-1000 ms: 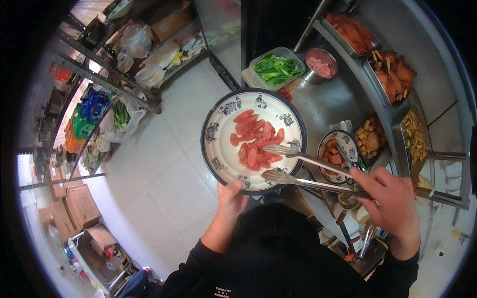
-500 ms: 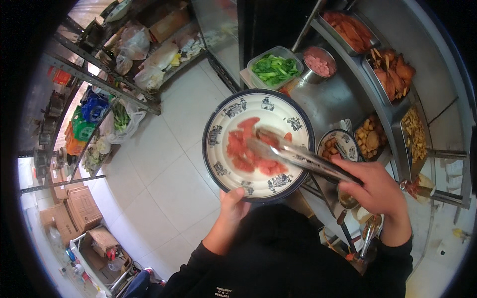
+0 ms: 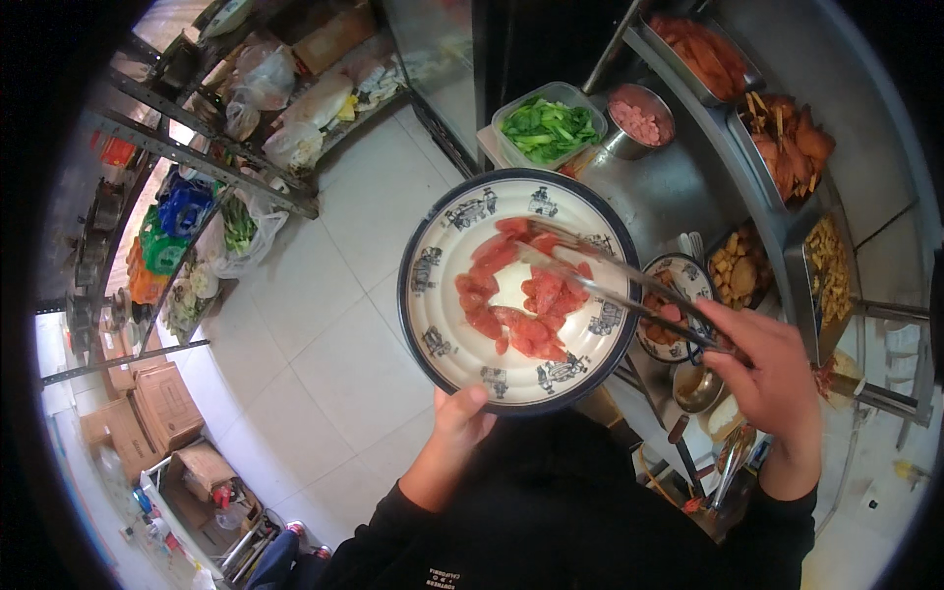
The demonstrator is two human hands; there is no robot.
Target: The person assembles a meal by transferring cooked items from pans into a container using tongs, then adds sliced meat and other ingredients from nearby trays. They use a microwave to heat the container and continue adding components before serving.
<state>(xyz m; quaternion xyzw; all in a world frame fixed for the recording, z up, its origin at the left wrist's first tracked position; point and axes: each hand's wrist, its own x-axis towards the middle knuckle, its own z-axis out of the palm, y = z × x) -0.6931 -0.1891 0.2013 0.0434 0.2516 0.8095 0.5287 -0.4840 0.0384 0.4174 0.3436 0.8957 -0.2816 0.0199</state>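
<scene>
A large white plate (image 3: 447,285) with a dark blue rim and small printed figures is in my left hand (image 3: 459,423), thumb over its near edge. On it lie glossy red food pieces (image 3: 531,332), spread in a rough ring around a bare patch; their exact kind is unclear. My right hand (image 3: 767,369) is closed around metal tongs (image 3: 629,278). The two arms of the tongs are apart, and their tips reach down to the red pieces at the plate's upper middle. Whether a piece sits between the tips is hard to make out.
Right of the plate, a steel counter holds a tub of green leaves (image 3: 551,131), a steel pot of pink pieces (image 3: 639,120) and a patterned bowl of food (image 3: 678,280). Food trays (image 3: 782,147) line the shelf beyond. Racks with bags (image 3: 261,84) stand left, above cartons (image 3: 162,413).
The tongs' arms have spread apart and their tips moved slightly up the plate. The red pieces have shifted, opening a bare patch in the middle. The plate has moved slightly right.
</scene>
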